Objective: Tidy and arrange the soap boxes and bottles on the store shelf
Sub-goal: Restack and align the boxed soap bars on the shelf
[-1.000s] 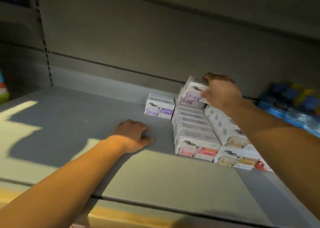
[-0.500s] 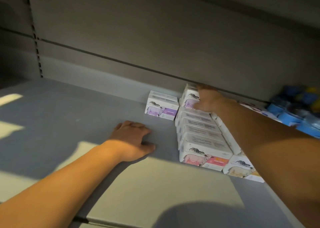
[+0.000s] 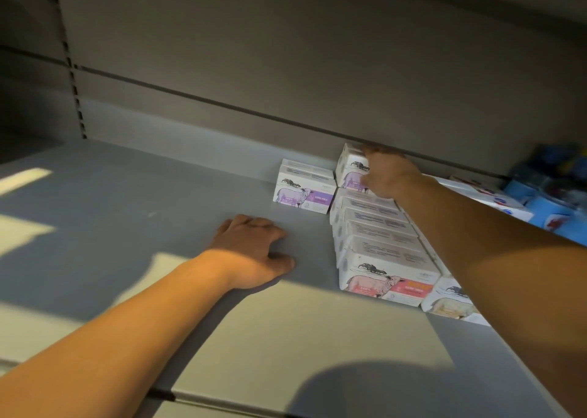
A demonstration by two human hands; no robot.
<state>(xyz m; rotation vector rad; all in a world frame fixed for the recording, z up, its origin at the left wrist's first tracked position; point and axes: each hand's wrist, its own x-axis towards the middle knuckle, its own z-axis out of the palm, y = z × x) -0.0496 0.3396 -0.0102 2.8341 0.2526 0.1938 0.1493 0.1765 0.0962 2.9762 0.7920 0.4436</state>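
Note:
White soap boxes with a sheep picture stand on the grey shelf (image 3: 127,201). A row of several boxes runs back from the pink-labelled front box (image 3: 386,279). At the far end of that row sits a raised purple-labelled box (image 3: 351,166), and my right hand (image 3: 386,174) grips it from the right and above. A separate purple-labelled box (image 3: 303,187) stands alone to its left. My left hand (image 3: 254,252) rests on the shelf with fingers loosely curled, left of the row, holding nothing. A second row (image 3: 451,300) lies mostly under my right forearm.
Blue-capped bottles and packs (image 3: 552,195) crowd the far right of the shelf. White boxes with red and blue marks (image 3: 505,203) lie behind my right arm. The shelf's back panel (image 3: 286,84) rises just behind the boxes. Its front lip (image 3: 222,398) is near me.
My right hand has carried the purple-labelled box back and down onto the far end of the row. The camera has moved closer. My left hand has stayed on the shelf.

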